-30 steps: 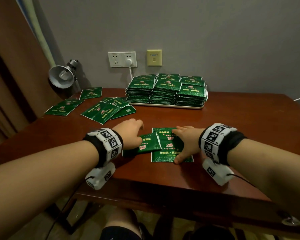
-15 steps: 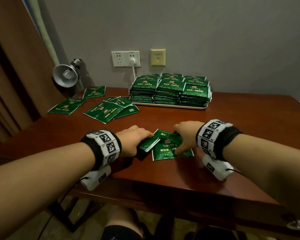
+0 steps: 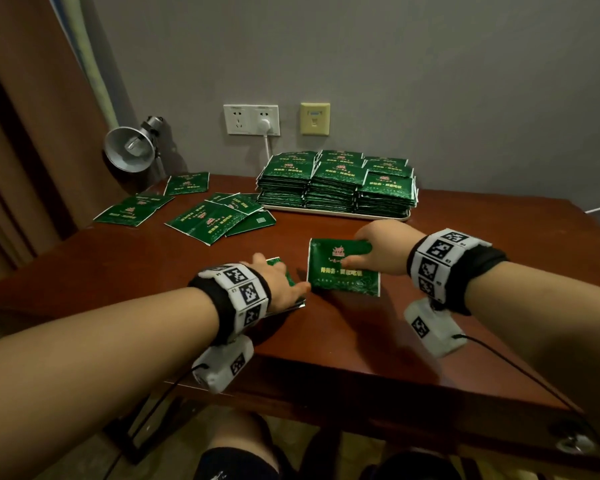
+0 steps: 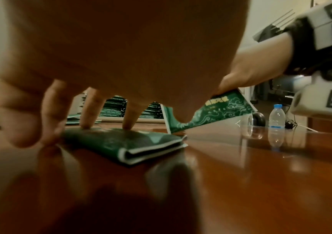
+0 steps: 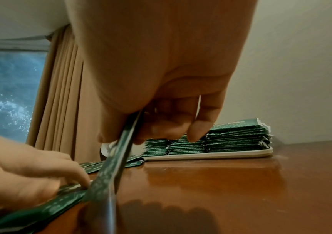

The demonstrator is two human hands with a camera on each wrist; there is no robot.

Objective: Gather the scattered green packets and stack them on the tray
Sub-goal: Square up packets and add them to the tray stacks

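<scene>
Pinching one green packet with the right hand, thumb on the front and fingers behind. Lifting its far edge off the brown table, with the near edge tipping down close to the wood. Showing up in the left wrist view as a tilted packet under the right hand.

Pressing down with the left hand on a small pile of packets lying flat on the table. Touching the top of the pile with straight fingertips, spread a little, not curling round it. Lying just beside the tilted packet, to its left, and maybe touching it at the corner; hard to tell.

Sitting at the back of the table against the gray wall: a pale tray full of stacked packets in neat rows. Lying loose on the left side of the table: more scattered packets, some overlapping, well apart from the hands.

Standing in the back left corner: a silver lamp. Hanging on the wall above the tray: a white socket with a plug in it, and a yellow plate beside it. Standing far off in the left wrist view: a water bottle.
</scene>
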